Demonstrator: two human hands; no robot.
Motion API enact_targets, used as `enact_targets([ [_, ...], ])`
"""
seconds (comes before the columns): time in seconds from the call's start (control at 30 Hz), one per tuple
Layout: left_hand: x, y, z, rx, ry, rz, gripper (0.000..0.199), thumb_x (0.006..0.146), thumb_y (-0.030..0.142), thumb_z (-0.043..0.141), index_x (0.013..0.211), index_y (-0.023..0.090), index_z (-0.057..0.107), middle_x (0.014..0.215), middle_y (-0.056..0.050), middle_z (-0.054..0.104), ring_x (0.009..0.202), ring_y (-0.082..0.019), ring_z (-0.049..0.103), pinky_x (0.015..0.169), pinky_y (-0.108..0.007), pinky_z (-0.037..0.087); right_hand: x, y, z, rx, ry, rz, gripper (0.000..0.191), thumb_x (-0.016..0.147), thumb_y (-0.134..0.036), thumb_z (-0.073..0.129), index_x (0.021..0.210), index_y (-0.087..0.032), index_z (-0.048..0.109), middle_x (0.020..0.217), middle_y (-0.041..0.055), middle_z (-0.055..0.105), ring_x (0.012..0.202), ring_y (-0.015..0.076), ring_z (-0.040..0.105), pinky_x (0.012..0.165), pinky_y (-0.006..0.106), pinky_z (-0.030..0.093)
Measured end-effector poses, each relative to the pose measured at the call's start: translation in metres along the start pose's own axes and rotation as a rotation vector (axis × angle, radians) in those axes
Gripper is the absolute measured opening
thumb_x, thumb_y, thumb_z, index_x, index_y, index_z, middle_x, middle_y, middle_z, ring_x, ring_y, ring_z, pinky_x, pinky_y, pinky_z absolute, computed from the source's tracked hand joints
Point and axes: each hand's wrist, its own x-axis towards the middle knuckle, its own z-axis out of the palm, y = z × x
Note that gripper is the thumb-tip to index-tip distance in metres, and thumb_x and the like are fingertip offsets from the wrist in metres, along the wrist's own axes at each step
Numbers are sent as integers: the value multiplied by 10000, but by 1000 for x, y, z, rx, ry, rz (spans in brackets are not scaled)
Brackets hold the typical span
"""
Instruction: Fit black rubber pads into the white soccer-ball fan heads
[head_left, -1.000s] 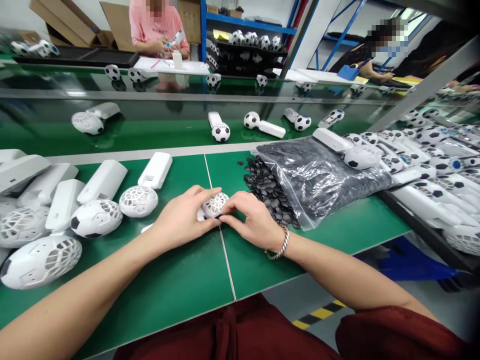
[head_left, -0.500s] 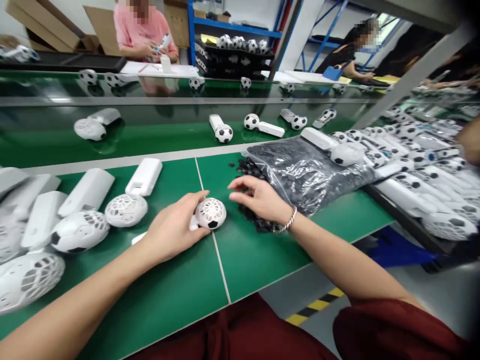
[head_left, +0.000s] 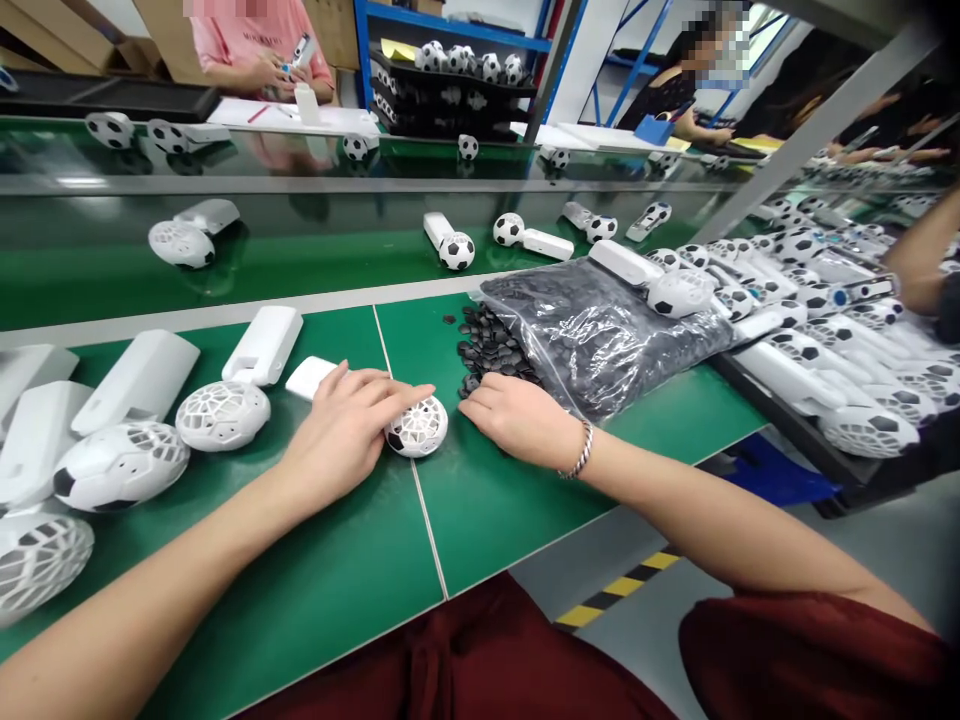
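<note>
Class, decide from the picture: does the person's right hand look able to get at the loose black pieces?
Likely yes: the right hand is at the near edge of the loose black pieces, and nothing visible blocks it; the plastic bag lies mostly to their right.

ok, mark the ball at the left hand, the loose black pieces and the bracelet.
ball [head_left: 421, 430], head view: on its latticed side
loose black pieces [head_left: 491, 347], head view: middle of the pile
bracelet [head_left: 586, 450], head view: on its twisted band
</note>
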Motion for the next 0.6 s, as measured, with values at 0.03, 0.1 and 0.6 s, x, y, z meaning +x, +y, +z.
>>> enact_targets([
  [0.03, 0, -1, 0, 7, 2, 1, 577, 763, 22, 345, 1259, 295, 456, 1175, -23, 583, 1126, -241, 433, 1012, -540, 215, 0, 0, 1, -8, 8, 3, 285, 867, -56, 357, 821, -93, 637, 740, 120, 611, 708, 196, 499, 670, 335, 418],
  [0.1, 1, -3, -1, 7, -2, 1, 569, 776, 24, 339, 1249, 312, 468, 1193, -11, 574, 1142, -252, 415, 1011, -556, 197, -1, 0, 2, 55, 62, 35, 269, 870, -60, 357, 886, -92, 624, 758, 116, 614, 723, 195, 505, 685, 341, 424],
  [0.6, -1, -6, -8, -185, -115, -44, 742, 667, 540, 618, 1306, 241, 389, 1289, -71, 481, 1278, -341, 244, 1039, -583, 49, 7, -40, -3, 827, 468, 79, 23, 766, -218, 639, 763, -208, 659, 906, 34, 554, 902, 145, 536, 827, 323, 462],
])
